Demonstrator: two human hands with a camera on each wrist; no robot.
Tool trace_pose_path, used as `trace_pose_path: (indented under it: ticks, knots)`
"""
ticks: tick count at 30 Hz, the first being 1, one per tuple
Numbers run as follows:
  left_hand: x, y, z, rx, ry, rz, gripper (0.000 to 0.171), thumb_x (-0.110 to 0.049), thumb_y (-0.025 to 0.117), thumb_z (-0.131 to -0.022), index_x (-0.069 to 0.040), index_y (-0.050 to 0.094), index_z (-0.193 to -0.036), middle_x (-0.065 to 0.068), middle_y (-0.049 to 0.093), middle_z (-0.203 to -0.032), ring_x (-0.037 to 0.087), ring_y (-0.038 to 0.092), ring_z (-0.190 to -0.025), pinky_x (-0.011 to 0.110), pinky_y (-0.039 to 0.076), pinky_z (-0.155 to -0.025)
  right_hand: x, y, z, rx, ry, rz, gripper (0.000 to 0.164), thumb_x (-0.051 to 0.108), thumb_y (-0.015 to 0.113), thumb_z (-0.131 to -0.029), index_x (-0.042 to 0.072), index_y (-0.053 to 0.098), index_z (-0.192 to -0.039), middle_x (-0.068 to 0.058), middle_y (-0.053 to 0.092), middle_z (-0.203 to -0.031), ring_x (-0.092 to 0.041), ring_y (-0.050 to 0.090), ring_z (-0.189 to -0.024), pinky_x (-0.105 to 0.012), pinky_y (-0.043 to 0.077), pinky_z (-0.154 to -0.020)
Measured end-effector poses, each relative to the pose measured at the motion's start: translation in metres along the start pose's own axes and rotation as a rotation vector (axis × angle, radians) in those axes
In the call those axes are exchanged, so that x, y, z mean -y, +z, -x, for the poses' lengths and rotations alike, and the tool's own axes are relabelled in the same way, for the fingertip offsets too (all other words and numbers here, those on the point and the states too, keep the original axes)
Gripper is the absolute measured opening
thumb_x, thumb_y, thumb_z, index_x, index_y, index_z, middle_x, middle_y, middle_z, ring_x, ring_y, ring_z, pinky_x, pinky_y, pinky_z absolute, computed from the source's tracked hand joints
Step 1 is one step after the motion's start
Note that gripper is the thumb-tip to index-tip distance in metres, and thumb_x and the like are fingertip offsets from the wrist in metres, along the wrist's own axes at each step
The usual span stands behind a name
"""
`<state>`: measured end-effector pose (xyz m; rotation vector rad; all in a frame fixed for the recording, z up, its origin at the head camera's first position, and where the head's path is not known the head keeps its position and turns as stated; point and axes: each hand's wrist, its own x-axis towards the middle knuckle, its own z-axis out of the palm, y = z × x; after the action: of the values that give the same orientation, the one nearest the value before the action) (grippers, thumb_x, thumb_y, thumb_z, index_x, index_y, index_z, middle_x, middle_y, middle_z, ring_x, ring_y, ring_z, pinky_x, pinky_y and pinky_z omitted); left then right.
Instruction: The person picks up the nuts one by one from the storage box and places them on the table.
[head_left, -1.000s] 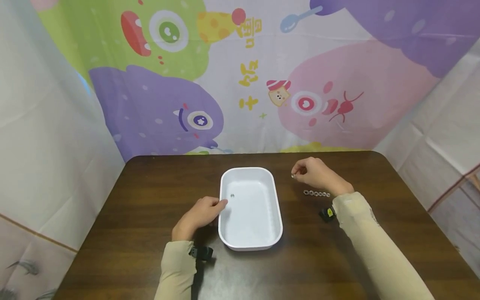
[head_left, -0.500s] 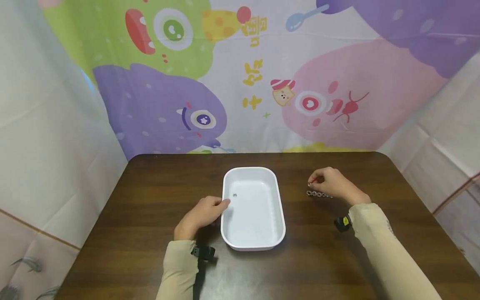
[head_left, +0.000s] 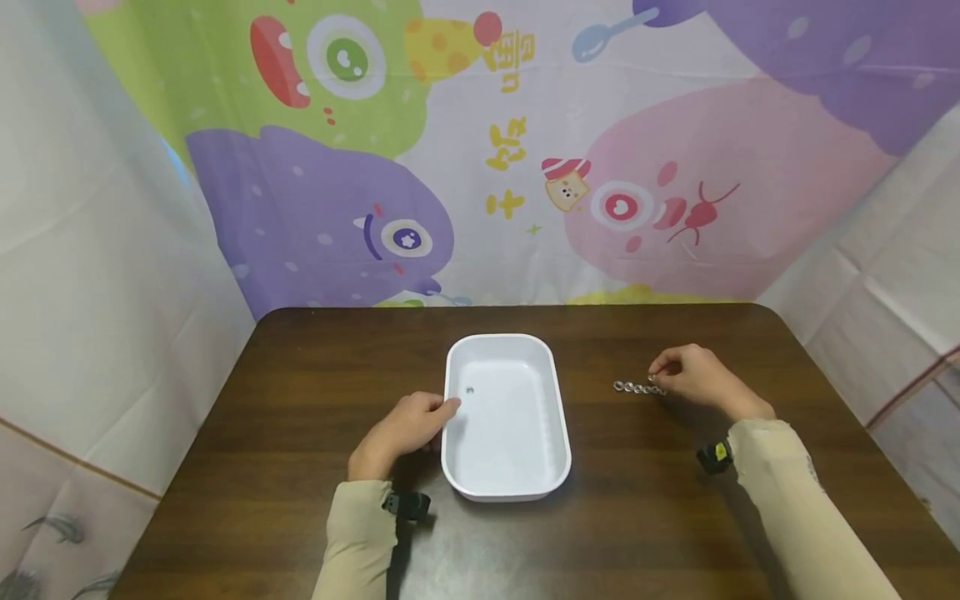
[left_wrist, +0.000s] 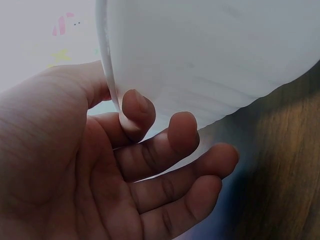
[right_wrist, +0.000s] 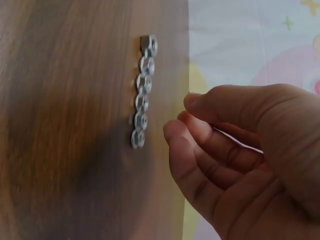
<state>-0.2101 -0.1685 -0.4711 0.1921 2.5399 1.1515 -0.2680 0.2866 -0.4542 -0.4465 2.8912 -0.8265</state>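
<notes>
My left hand (head_left: 408, 427) grips the left rim of a white rectangular tray (head_left: 558, 417). Its thumb lies over the rim, and the fingers (left_wrist: 182, 132) curl against the outer wall in the left wrist view. A single metal nut (head_left: 470, 390) lies inside the tray near its left wall. On the table to the tray's right, several shiny hex nuts (right_wrist: 144, 83) form a straight row. Just above the right end of that row, my right hand (head_left: 699, 377) pinches a small nut (head_left: 652, 378) between thumb and fingertips; in the right wrist view the fingers hide it.
The dark wooden table (head_left: 315, 375) has rounded back corners. Behind it hangs a cartoon-printed cloth (head_left: 495, 275), with pale cloth (head_left: 112, 208) at both sides. A black wrist camera (head_left: 714, 457) sits below the right wrist, and another (head_left: 407, 505) at the left wrist.
My right hand has moved right and toward me with the nut, from left of the row to over its right end. The left hand keeps its grip on the tray.
</notes>
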Motion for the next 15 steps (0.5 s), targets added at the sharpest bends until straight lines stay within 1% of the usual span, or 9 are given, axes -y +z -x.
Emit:
trace_pose_path:
  ticks: [6, 12, 15]
  knots:
    - [0.000, 0.000, 0.001, -0.001, -0.007, -0.002, 0.041, -0.040, 0.051, -0.106, -0.009, 0.067, -0.085, 0.005, 0.058, -0.068, 0.019, 0.053, -0.063, 0.031, 0.044, -0.060, -0.011, -0.004, 0.006, 0.037, 0.053, -0.029, 0.010, 0.005, 0.068, -0.092, -0.001, 0.073, -0.098, -0.007, 0.070, -0.084, -0.013, 0.063, -0.071, -0.028, 0.051, -0.062]
    - [0.000, 0.000, 0.002, 0.003, -0.011, 0.003, 0.041, -0.040, 0.051, -0.106, -0.009, 0.068, -0.087, 0.005, 0.058, -0.068, 0.019, 0.053, -0.063, 0.032, 0.044, -0.060, -0.021, -0.006, 0.012, 0.063, 0.090, 0.000, 0.011, 0.007, 0.068, -0.093, -0.001, 0.072, -0.099, -0.008, 0.069, -0.087, -0.015, 0.059, -0.075, -0.031, 0.048, -0.064]
    - [-0.001, 0.000, 0.002, 0.002, -0.009, 0.005, 0.040, -0.040, 0.051, -0.106, -0.009, 0.068, -0.087, 0.005, 0.058, -0.069, 0.018, 0.053, -0.064, 0.031, 0.044, -0.060, -0.025, -0.007, 0.014, 0.067, 0.102, -0.005, 0.011, 0.007, 0.068, -0.093, -0.001, 0.072, -0.099, -0.008, 0.070, -0.087, -0.015, 0.060, -0.074, -0.031, 0.049, -0.063]
